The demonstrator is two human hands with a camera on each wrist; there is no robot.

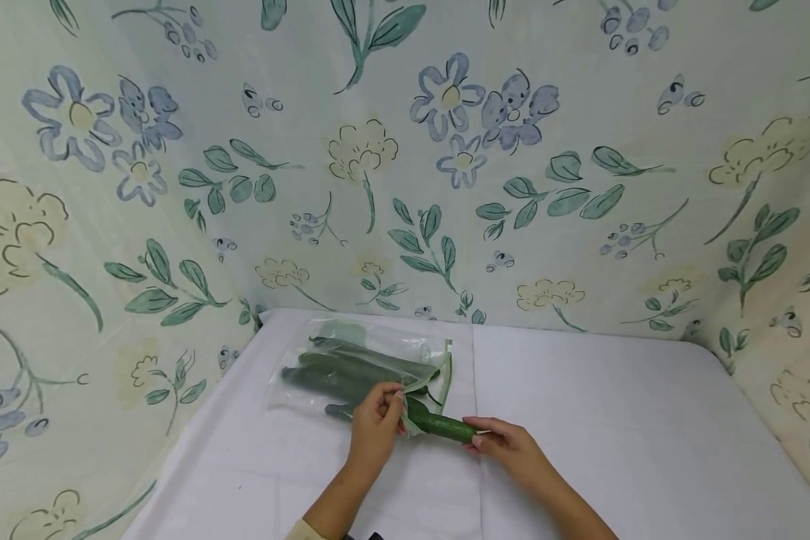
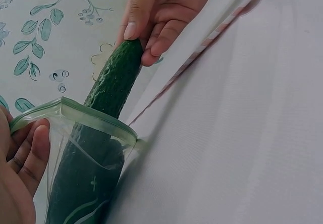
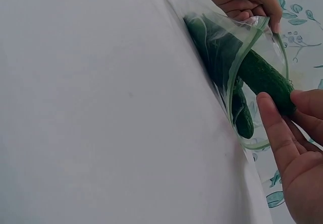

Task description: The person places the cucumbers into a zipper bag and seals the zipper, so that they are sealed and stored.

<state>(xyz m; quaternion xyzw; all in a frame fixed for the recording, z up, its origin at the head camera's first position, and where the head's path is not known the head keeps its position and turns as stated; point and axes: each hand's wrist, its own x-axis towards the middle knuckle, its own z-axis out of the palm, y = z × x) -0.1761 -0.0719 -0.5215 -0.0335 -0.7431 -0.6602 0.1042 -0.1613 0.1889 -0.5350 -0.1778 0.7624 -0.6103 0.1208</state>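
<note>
A clear zip bag with a green sealing strip lies on the table, several cucumbers inside it. My left hand pinches the rim of the bag's mouth, seen also in the left wrist view, where the green zip strip bends over the fingers. One cucumber sticks partly out of the mouth. Its outer end is pinched between the thumb and fingers of my right hand. The rest of that cucumber is inside the bag. Another cucumber's end shows near the opening in the right wrist view.
A white cloth covers the table, with a seam running down its middle. Behind and at both sides hangs a flower-patterned curtain. A small dark object shows at the bottom edge of the head view.
</note>
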